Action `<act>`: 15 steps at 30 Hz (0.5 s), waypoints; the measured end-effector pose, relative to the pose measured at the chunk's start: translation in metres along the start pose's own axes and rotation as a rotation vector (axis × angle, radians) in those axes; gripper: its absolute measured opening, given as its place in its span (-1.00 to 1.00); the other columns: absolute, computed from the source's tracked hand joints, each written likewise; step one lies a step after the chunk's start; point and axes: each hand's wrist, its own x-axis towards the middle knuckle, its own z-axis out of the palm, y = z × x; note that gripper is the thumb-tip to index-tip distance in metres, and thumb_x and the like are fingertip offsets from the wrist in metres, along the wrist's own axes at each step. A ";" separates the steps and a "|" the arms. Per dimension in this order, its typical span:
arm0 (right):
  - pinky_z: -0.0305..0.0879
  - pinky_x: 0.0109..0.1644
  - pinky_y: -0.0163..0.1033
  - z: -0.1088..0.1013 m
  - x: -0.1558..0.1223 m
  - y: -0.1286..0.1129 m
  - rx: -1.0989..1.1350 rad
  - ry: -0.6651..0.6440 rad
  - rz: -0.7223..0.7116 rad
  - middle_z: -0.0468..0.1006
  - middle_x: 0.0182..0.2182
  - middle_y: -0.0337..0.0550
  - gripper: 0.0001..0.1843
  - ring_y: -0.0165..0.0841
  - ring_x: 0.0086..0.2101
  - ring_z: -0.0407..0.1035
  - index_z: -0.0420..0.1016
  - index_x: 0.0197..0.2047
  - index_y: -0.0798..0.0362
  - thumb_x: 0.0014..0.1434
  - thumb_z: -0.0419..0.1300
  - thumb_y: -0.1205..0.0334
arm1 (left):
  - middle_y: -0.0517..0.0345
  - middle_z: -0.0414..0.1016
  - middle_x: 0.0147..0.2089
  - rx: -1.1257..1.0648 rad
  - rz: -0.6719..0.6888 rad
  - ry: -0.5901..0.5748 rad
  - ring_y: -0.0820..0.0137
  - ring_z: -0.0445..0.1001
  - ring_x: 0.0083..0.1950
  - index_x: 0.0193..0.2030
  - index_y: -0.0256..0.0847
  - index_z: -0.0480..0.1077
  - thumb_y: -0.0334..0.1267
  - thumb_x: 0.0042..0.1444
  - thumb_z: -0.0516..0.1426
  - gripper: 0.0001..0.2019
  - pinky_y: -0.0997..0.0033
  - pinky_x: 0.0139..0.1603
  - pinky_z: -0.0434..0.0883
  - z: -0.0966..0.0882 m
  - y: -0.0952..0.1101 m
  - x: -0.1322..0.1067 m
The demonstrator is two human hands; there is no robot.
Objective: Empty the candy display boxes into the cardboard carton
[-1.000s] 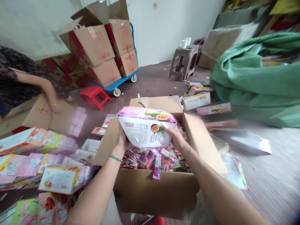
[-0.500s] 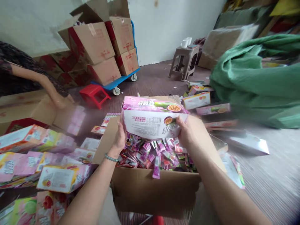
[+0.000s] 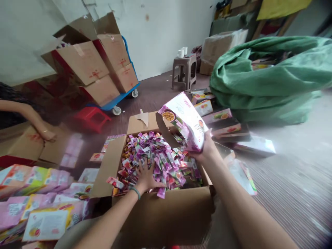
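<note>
My right hand [image 3: 207, 147] grips a pink and white passion-fruit packet box [image 3: 190, 121] by its lower right end. The box is tilted, and its open flap end faces the left, above the large cardboard carton [image 3: 166, 207]. Many small pink and purple sachets [image 3: 166, 160] fill that carton in a loose heap. My left hand [image 3: 146, 176] lies on the heap near the carton's front edge, palm down with its fingers spread. A green bead bracelet [image 3: 136, 193] circles the left wrist.
On the left lie rows of colourful product boxes [image 3: 48, 221]; behind them another person's hand [image 3: 48, 135] touches a carton. A blue trolley [image 3: 111, 103] bears stacked cartons. Emptied-looking boxes [image 3: 223, 128] and a green sack [image 3: 259, 90] are at right. A stool [image 3: 184, 71] holds cups.
Both hands held the box level before. Now my left hand has let go and dropped onto the sachets, while my right hand has tilted the box, open end down. The view has turned right.
</note>
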 end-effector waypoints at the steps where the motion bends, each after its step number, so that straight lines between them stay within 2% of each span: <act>1: 0.56 -0.29 0.01 -0.003 -0.003 -0.001 0.010 0.012 0.031 0.67 0.04 0.01 -0.05 -0.11 -0.28 0.60 0.33 0.31 -0.14 0.17 -0.08 -0.66 | -0.50 -0.34 0.64 0.031 0.026 0.016 -0.62 -0.56 0.55 0.62 -0.16 -0.04 0.53 -0.36 0.34 0.45 -0.69 0.38 -0.32 0.006 0.010 0.006; 4: 0.57 -0.22 0.04 -0.001 -0.013 -0.011 0.106 0.094 0.024 0.68 0.01 0.03 -0.09 -0.08 -0.25 0.60 0.36 0.31 -0.11 0.20 -0.04 -0.61 | -0.44 -0.15 0.62 0.068 0.160 0.041 -0.63 -0.53 0.55 0.58 -0.04 0.10 0.53 -0.30 0.32 0.32 -0.70 0.38 -0.34 0.016 0.045 0.029; 7: 0.60 -0.09 0.06 0.004 -0.017 -0.023 0.155 0.094 -0.125 0.62 0.12 0.03 -0.13 -0.05 -0.07 0.60 0.37 0.34 -0.07 0.26 -0.04 -0.53 | -0.34 -0.07 0.61 0.104 0.337 -0.025 -0.54 -0.52 0.58 0.54 0.06 0.19 0.34 -0.19 0.38 0.13 -0.64 0.43 -0.27 0.026 0.089 0.055; 9: 0.60 0.02 0.06 0.005 -0.015 -0.029 0.158 0.110 -0.238 0.54 0.22 0.01 -0.16 -0.06 0.06 0.55 0.31 0.40 -0.07 0.31 -0.05 -0.46 | -0.28 -0.15 0.64 0.145 0.434 -0.116 -0.43 -0.54 0.60 0.52 0.00 0.24 0.12 -0.06 0.37 -0.03 -0.54 0.49 -0.19 0.033 0.120 0.071; 11: 0.58 0.12 0.05 0.004 -0.011 -0.029 0.189 0.184 -0.292 0.48 0.29 -0.02 -0.19 -0.10 0.15 0.50 0.25 0.44 -0.09 0.33 -0.01 -0.41 | -0.27 -0.31 0.67 0.189 0.473 -0.210 -0.33 -0.62 0.61 0.50 -0.18 0.27 -0.03 0.01 0.32 -0.11 -0.44 0.50 -0.03 0.036 0.146 0.081; 13: 0.57 0.16 0.04 0.002 -0.009 -0.026 0.212 0.225 -0.273 0.47 0.31 -0.06 -0.22 -0.12 0.17 0.49 0.25 0.43 -0.13 0.30 0.08 -0.37 | -0.31 -0.36 0.67 0.212 0.473 -0.293 -0.33 -0.68 0.59 0.44 -0.33 0.35 -0.01 0.01 0.33 -0.14 -0.43 0.44 0.14 0.029 0.162 0.085; 15: 0.61 0.09 0.05 0.001 -0.009 -0.022 0.161 0.128 -0.244 0.51 0.26 -0.06 -0.26 -0.10 0.12 0.53 0.30 0.40 -0.16 0.29 0.14 -0.34 | -0.37 -0.23 0.65 0.193 0.517 -0.357 -0.38 -0.58 0.61 0.32 -0.35 0.49 0.05 -0.04 0.37 -0.20 -0.44 0.42 0.17 0.013 0.164 0.081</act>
